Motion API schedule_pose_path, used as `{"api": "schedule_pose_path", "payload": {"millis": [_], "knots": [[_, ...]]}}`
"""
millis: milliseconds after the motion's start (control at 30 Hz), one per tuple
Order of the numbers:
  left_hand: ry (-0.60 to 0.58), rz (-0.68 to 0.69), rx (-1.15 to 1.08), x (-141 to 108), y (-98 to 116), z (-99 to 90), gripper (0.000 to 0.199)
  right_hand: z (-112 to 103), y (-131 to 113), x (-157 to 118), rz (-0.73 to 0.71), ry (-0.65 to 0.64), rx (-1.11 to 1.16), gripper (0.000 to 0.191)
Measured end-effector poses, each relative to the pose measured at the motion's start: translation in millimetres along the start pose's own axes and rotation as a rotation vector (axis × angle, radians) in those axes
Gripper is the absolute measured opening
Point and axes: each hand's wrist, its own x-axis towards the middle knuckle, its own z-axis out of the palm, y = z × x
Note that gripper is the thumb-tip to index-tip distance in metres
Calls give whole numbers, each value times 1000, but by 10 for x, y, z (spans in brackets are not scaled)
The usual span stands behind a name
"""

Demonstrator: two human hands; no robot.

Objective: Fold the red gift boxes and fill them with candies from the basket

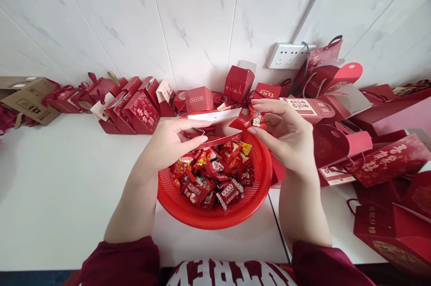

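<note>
My left hand [175,140] grips a small red gift box [218,140] by its side, thumb along the near edge. The box's top gapes open and shows its white inside flap. Between the thumb and fingers of my right hand [283,129] is a red wrapped candy [257,118], held just right of the box's opening. Both hands are above a round red plastic basket [215,222]. Many wrapped candies [215,178] in red, maroon and yellow lie in the basket, partly hidden by the box.
Red gift boxes [143,111] stand in a row along the tiled wall at left. More boxes and bags [387,156] crowd the right side. A brown carton [33,102] lies far left. A power strip [289,55] with a cable is on the wall. White table [77,187] beneath.
</note>
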Motion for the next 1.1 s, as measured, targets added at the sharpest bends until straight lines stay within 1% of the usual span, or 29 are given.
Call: {"api": "schedule_pose_path", "payload": {"millis": [67,133,300,467,567,667,800,933,1033,1100], "knots": [[-10,10,22,37,-40,10,32,19,89,17,20,-7,-25,40],[-19,13,29,58,-68,6,32,33,129,25,43,-23,-60,42],[-33,24,18,65,-96,-6,32,52,127,14,78,-75,-104,49],[-77,18,31,63,-96,-16,36,52,99,24,89,-103,-142,51],[-120,3,34,63,-91,-33,39,45,78,37,63,-111,-210,52],[-143,-7,26,63,-81,-47,39,47,66,41,5,-103,-266,55],[-154,-6,35,66,-66,-51,40,70,70,35,-69,-99,-265,60],[-157,-9,19,74,-78,-46,41,92,84,38,-69,-113,-251,61],[-148,4,0,84,-104,-43,41,95,78,61,-83,-109,-294,56],[-140,17,-6,89,-115,-45,41,92,56,78,-135,-108,-345,47]]}}
